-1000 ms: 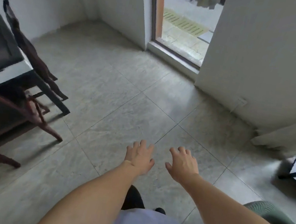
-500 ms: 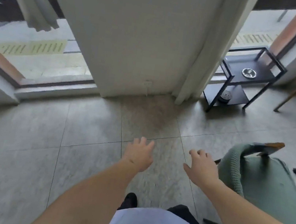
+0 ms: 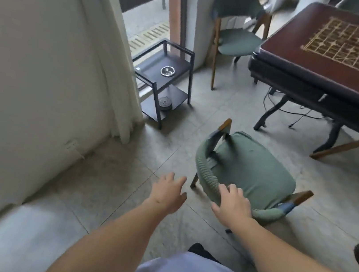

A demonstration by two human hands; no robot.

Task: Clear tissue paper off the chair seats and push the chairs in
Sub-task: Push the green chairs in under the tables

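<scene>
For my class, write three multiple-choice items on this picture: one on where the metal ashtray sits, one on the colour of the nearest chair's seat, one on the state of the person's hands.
1. Where is the metal ashtray?
A. On the game table
B. On the top shelf of the black side stand
C. On the chair seat

2. What colour is the nearest chair's seat?
A. Red
B. Black
C. Green

3. What are the hands doing?
A. Both reach out with fingers spread, holding nothing
B. Both hold tissue paper
C. The left hand grips a table leg

Answers:
1 B: the ashtray lies on the stand's upper shelf.
2 C: the nearest chair has a green cushion.
3 A: the left hand and right hand are empty, the right hand at the chair's backrest.
</scene>
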